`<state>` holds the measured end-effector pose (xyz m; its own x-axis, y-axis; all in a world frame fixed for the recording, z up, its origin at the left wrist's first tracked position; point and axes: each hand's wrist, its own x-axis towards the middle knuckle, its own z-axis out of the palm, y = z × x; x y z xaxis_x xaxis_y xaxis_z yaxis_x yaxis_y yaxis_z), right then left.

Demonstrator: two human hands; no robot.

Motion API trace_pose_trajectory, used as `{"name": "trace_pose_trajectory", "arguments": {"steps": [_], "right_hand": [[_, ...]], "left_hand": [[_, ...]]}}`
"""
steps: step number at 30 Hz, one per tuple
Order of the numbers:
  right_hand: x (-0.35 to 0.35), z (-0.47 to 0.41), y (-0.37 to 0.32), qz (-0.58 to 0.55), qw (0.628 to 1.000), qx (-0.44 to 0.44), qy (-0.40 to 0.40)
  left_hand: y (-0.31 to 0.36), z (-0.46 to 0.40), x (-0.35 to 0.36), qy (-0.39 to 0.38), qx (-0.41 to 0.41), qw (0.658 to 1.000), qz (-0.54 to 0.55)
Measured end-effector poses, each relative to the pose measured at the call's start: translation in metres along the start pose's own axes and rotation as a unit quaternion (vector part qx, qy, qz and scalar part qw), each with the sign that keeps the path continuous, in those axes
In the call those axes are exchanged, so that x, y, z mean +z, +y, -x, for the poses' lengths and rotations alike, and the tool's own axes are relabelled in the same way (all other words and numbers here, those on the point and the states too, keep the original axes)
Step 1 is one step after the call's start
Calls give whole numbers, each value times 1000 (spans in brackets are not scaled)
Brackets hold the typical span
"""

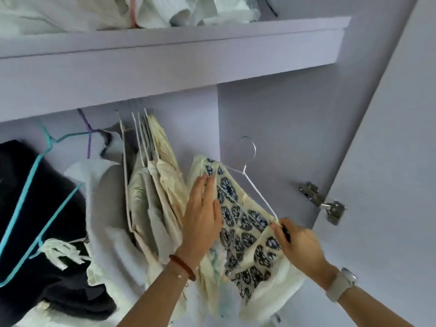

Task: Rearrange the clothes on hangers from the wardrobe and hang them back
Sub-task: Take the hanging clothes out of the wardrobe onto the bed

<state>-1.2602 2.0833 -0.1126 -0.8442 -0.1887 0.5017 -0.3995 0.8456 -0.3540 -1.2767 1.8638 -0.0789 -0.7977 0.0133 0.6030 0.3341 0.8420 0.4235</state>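
A cream garment with dark blue floral print [245,232] hangs on a white wire hanger [256,192], tilted, with its hook free of the rail in front of the wardrobe's divider. My left hand [203,215] lies flat with straight fingers against the garment's left side. My right hand [299,246] pinches the hanger's lower right end together with the cloth. Several cream clothes on white hangers [151,185] hang just to the left.
A black garment on a teal hanger [30,208] and a white towel-like cloth [103,208] hang at the left. A lilac shelf [165,55] above holds piled pale fabric. The open door with a metal hinge [323,201] stands at the right.
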Motion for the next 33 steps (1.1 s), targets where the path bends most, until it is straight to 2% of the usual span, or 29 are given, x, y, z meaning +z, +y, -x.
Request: {"name": "trace_pose_trajectory", "arguments": {"steps": [3, 6, 9, 13, 16, 21, 26, 30, 33], "right_hand": [[-17, 59, 28, 57, 997, -43, -18], [-39, 118, 43, 90, 996, -21, -20], [-65, 171, 35, 135, 990, 43, -11], [-86, 244, 9, 204, 960, 190, 26], [-95, 299, -19, 237, 922, 301, 49], [-110, 388, -80, 228, 853, 466, 59], [-129, 470, -137, 215, 785, 574, 93], [-151, 545, -186, 237, 707, 652, 139], [-171, 601, -230, 275, 629, 704, 181]], "left_hand": [[-1, 8, 35, -97, -12, 995, -14], [2, 17, 56, -248, 42, 965, -74], [7, 38, 72, -354, 112, 928, 12], [38, 82, 77, -398, 156, 896, 117], [69, 117, 76, -397, 171, 884, 179], [136, 170, 78, -442, 230, 829, 256], [206, 234, 66, -509, 333, 764, 217], [264, 304, 49, -562, 402, 692, 209], [315, 367, 23, -594, 449, 631, 217]]}}
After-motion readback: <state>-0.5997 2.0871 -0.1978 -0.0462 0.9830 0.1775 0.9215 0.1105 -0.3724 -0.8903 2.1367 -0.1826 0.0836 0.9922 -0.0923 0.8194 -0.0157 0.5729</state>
